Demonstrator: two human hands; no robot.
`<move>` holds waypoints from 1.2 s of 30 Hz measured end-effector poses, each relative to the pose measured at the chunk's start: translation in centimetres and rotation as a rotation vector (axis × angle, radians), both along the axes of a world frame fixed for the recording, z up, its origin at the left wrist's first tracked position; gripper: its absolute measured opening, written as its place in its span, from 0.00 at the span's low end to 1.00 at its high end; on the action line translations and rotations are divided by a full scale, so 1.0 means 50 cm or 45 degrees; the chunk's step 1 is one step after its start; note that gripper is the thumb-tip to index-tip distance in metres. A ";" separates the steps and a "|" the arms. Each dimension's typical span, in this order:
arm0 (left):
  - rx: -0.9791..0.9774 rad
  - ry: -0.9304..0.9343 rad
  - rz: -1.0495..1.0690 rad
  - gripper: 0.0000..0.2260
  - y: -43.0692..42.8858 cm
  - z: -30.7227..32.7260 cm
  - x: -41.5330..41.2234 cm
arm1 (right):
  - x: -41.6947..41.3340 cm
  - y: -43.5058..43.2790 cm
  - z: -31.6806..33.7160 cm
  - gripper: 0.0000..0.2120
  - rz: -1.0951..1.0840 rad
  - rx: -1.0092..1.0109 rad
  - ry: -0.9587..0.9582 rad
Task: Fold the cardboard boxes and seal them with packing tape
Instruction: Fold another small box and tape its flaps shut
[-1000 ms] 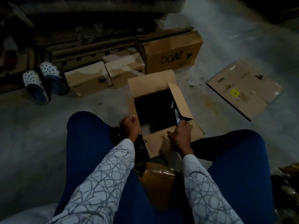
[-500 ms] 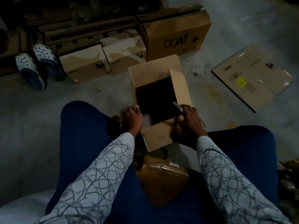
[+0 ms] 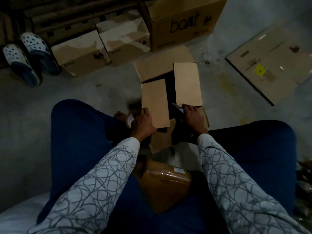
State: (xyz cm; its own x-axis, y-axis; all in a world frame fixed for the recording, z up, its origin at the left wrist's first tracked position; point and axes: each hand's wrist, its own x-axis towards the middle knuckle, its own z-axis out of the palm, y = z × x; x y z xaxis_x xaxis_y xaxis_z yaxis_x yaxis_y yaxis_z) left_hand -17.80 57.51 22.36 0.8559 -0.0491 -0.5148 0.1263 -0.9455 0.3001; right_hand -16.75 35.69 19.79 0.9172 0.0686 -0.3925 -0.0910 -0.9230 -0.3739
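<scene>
1. Between the knees, on the concrete floor (image 3: 50, 92): the open cardboard box (image 3: 162, 141), opening up towards the cam, near side towards the lap.
2. Flaps:
   - L side flap (image 3: 155, 102) & R side flap (image 3: 187, 85) are both tipped in over the opening. A dark gap runs btw them, so they're not touching.
   - Far flap (image 3: 160, 66) is folded out, away from the person.
3. L hand (image 3: 143, 122): at the near outer corner of the L side flap, fingers curled vs its edge. The packing tape roll (image 3: 129, 119) sits right beside the hand on the knee side, touching it. Can't tell if the fingers grip the roll, the flap or both.
4. R hand (image 3: 192, 117): at the near edge of the R side flap, fingers curled round a small cutter (image 3: 178, 108). Its blade end points into the gap btw the two side flaps.
5. Lap: a brown tape-wrapped parcel (image 3: 165, 181) lies btw the thighs, closer to the body than the box. Person wears blue trousers (image 3: 81, 132) & white sleeves (image 3: 101, 174) w/ a grey line pattern.
6. Beyond the box:
   - A big carton marked "boat" (image 3: 184, 22) stands just behind the far flap.
   - Two smaller closed cartons (image 3: 81, 53) (image 3: 125, 41) stand side by side to its L.
   - A pair of white perforated clogs (image 3: 25, 56) lies far L.
7. R side of the floor: a flattened carton (image 3: 278, 53) w/ a yellow label (image 3: 260, 70), well apart from the box. Light is dim, so fine detail is hard to read.
</scene>
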 end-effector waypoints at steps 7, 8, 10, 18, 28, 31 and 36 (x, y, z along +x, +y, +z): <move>0.038 -0.175 -0.059 0.40 0.014 -0.003 -0.019 | -0.003 0.013 0.002 0.32 -0.121 0.004 0.001; 0.027 -0.204 -0.049 0.39 0.013 -0.005 -0.021 | -0.007 0.016 0.004 0.30 -0.128 0.002 0.004; -0.008 -0.235 0.025 0.40 0.014 -0.008 -0.023 | -0.013 0.023 0.010 0.28 -0.124 0.017 -0.015; -0.109 -0.247 0.315 0.41 -0.007 -0.009 -0.015 | -0.015 0.004 0.016 0.26 -0.034 -0.005 -0.093; -0.124 -0.235 0.426 0.43 -0.003 -0.011 -0.003 | -0.026 -0.018 0.016 0.13 -0.013 -0.082 -0.302; -0.116 -0.172 0.401 0.45 0.004 -0.011 0.001 | -0.038 -0.029 -0.010 0.16 0.011 -0.094 -0.221; -0.133 -0.067 0.391 0.40 0.020 -0.011 0.007 | -0.037 -0.028 0.000 0.26 -0.141 -0.051 -0.005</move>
